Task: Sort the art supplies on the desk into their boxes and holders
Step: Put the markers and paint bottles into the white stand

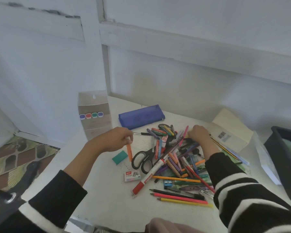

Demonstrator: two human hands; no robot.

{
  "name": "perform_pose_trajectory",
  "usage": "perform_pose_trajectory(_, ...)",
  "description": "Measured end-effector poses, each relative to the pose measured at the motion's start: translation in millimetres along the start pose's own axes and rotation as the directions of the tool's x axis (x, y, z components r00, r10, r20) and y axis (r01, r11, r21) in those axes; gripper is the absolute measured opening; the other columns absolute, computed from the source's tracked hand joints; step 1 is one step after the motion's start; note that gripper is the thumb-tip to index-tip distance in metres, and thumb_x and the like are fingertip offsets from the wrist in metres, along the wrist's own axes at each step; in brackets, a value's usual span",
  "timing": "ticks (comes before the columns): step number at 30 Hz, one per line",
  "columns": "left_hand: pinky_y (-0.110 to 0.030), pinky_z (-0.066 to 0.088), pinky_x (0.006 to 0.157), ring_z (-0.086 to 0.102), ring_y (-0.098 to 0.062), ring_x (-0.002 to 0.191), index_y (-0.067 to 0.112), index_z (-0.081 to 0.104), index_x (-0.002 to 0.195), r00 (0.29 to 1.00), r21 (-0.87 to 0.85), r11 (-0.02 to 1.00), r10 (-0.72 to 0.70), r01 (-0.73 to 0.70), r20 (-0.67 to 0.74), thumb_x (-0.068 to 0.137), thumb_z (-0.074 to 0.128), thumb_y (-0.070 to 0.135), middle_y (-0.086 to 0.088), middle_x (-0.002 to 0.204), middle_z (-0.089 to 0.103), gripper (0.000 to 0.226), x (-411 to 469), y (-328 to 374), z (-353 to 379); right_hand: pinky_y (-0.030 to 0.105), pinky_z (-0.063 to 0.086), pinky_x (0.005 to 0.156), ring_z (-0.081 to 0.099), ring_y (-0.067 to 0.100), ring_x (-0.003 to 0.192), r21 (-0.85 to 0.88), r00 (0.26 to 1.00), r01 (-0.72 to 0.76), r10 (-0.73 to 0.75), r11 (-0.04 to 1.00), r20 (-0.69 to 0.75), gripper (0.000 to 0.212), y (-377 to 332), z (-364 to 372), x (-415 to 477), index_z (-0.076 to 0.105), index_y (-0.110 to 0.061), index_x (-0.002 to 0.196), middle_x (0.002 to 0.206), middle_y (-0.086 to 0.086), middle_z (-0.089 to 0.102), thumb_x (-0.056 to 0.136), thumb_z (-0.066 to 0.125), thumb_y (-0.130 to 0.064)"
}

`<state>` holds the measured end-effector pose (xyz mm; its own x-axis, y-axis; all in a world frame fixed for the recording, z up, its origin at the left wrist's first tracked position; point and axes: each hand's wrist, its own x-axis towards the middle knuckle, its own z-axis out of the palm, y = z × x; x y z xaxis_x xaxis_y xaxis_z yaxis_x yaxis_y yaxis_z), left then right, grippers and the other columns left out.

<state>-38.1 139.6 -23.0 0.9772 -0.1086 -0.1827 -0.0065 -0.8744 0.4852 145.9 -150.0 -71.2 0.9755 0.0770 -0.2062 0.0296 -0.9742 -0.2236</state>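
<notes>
A heap of pens, markers, crayons and pencils [176, 160] covers the middle of the white desk [107, 195]. My left hand [115, 139] hangs left of the heap, its fingertips pinched on an orange marker [129, 153] that points down. My right hand [198, 132] rests curled on the far side of the heap; its fingers are hidden, so I cannot tell whether it holds anything. A clear plastic holder [95, 113] with several colour-capped markers stands at the back left. A blue pencil case [141, 116] lies behind the heap.
Black scissors [144, 159], a teal eraser [120, 157], a staples box [132, 176] and a large red marker [149, 175] lie near the heap. A cream box [232, 132] stands at the right, beside a dark bin [286, 158]. Walls close behind.
</notes>
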Motion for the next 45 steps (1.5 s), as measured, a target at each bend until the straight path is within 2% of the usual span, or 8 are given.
perform_pose_trajectory(13,-0.020,0.046,0.076,0.055,-0.009,0.084,0.029,0.057,0.093,0.970,-0.153,0.982,0.076,-0.113,-0.230,0.094,0.055,0.027,0.007,0.096,0.059,0.003,-17.8,10.3,1.1,0.039,0.044,0.086,0.051,0.036,0.115,0.518,0.978,-0.094,0.176,0.850,-0.112,0.065,-11.3,4.6,-6.0,0.029,0.005,0.133,0.125,0.020,0.051,0.088,0.062,-0.028)
perform_pose_trajectory(16,-0.021,0.046,0.076,0.054,-0.009,0.084,0.027,0.058,0.096,0.942,-0.156,0.978,0.079,-0.136,-0.326,0.095,0.053,0.026,0.006,0.095,0.057,0.005,-18.9,10.1,1.6,0.029,0.036,0.061,0.053,0.027,0.072,0.625,0.967,-0.025,0.177,0.780,-0.183,0.017,-15.8,-5.4,-13.2,0.055,-0.001,0.078,0.073,0.011,0.054,0.083,0.063,-0.016)
perform_pose_trajectory(19,-0.020,0.045,0.073,0.054,-0.009,0.082,0.028,0.059,0.094,0.912,-0.178,0.968,0.093,-0.176,-0.400,0.096,0.053,0.022,0.007,0.093,0.055,0.009,-20.8,12.1,1.4,0.029,0.021,0.051,0.027,0.017,0.050,0.664,0.950,0.092,0.134,0.742,-0.281,0.036,-22.0,-16.5,-23.7,0.035,-0.011,0.052,0.050,0.003,0.031,0.079,0.059,-0.007)
perform_pose_trajectory(28,-0.015,0.054,0.069,0.062,-0.008,0.082,0.019,0.062,0.100,0.790,-0.378,0.891,-0.037,-0.252,-0.612,0.086,0.064,0.002,0.007,0.095,0.059,0.022,-37.0,27.7,2.6,0.020,0.030,0.068,0.048,0.016,0.077,0.287,0.823,0.506,-0.356,0.813,-0.442,0.017,-61.8,-62.3,-75.1,0.056,-0.006,0.106,0.104,0.012,0.047,0.098,0.041,-0.012)
perform_pose_trajectory(33,-0.004,0.047,0.070,0.057,0.005,0.089,0.038,0.057,0.091,0.719,-0.362,0.891,-0.061,-0.273,-0.692,0.085,0.068,0.009,0.015,0.093,0.059,0.031,-63.1,24.6,-1.7,0.022,0.044,0.061,0.057,0.007,0.059,0.611,0.791,0.596,-0.512,0.521,-0.336,0.012,-97.2,-72.0,-107.7,0.054,-0.011,0.095,0.080,-0.002,0.062,0.099,0.042,-0.010)
perform_pose_trajectory(38,-0.018,0.055,0.080,0.060,-0.008,0.087,0.019,0.064,0.102,0.637,-0.250,0.947,-0.067,-0.201,-0.768,0.086,0.065,0.010,0.005,0.104,0.061,0.019,-97.8,-1.7,5.6,0.018,0.041,0.056,0.048,0.009,0.057,0.674,0.575,0.707,-0.728,0.214,-0.372,0.017,-146.8,-75.1,-150.4,0.057,-0.011,0.092,0.087,0.000,0.069,0.099,0.042,-0.011)
perform_pose_trajectory(42,-0.015,0.053,0.078,0.055,-0.004,0.088,0.012,0.063,0.105,0.477,-0.112,0.974,-0.006,-0.195,-0.879,0.085,0.063,-0.003,0.007,0.101,0.057,0.025,-123.9,-19.4,2.9,0.012,0.041,0.060,0.047,0.004,0.057,0.645,0.505,0.745,-0.776,0.170,-0.378,0.018,-176.5,-79.7,-167.7,0.066,-0.002,0.096,0.073,-0.017,0.065,0.096,0.050,-0.010)
perform_pose_trajectory(45,-0.020,0.054,0.079,0.056,-0.004,0.088,0.004,0.066,0.102,0.365,-0.072,0.986,-0.012,-0.151,-0.931,0.084,0.064,-0.006,0.007,0.101,0.059,0.021,-133.4,-27.3,0.4,0.016,0.043,0.060,0.049,0.007,0.058,0.609,0.473,0.777,-0.786,0.159,-0.399,0.014,-194.1,-76.0,-173.5,0.067,-0.008,0.094,0.083,0.002,0.067,0.093,0.056,-0.016)
